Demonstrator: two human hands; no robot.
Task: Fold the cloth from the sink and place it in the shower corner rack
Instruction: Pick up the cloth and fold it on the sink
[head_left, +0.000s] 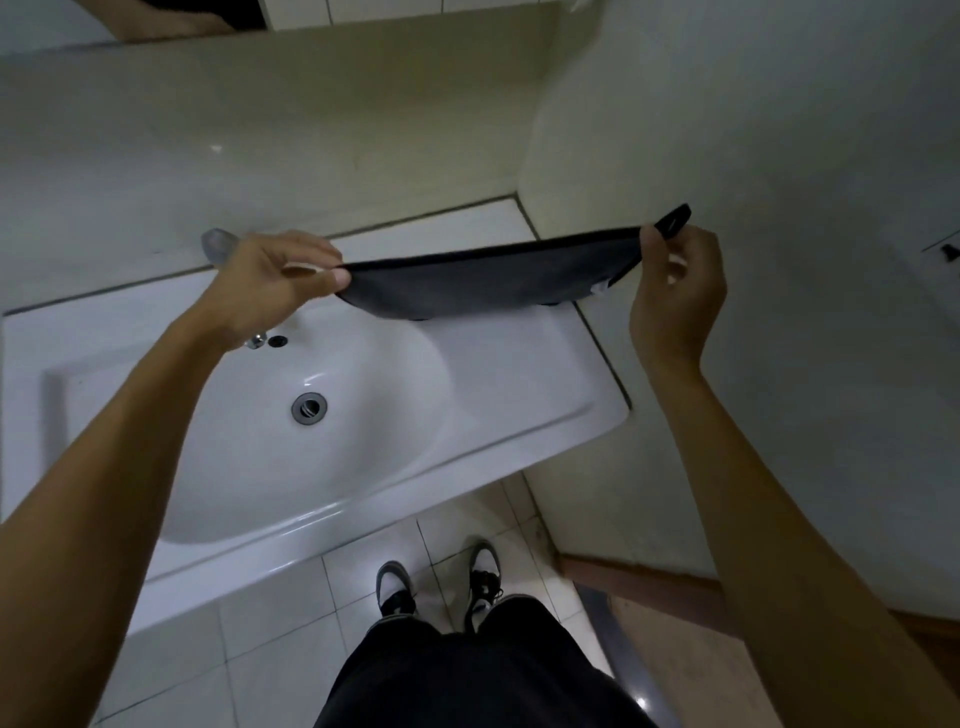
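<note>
A dark grey cloth (483, 283) with black edging is stretched out flat in the air above the back right of the white sink (545, 384). My left hand (275, 283) pinches its left corner between thumb and fingers. My right hand (678, 291) pinches the right corner, where a small black loop (674, 222) sticks up past my fingers. The cloth sags in the middle and hangs just above the sink's rim. The shower corner rack is not in view.
The sink basin has a drain (309, 408) at its middle and a tap (221, 244) partly hidden behind my left hand. A wall (779, 130) stands close on the right. My shoes (441, 584) stand on the tiled floor below.
</note>
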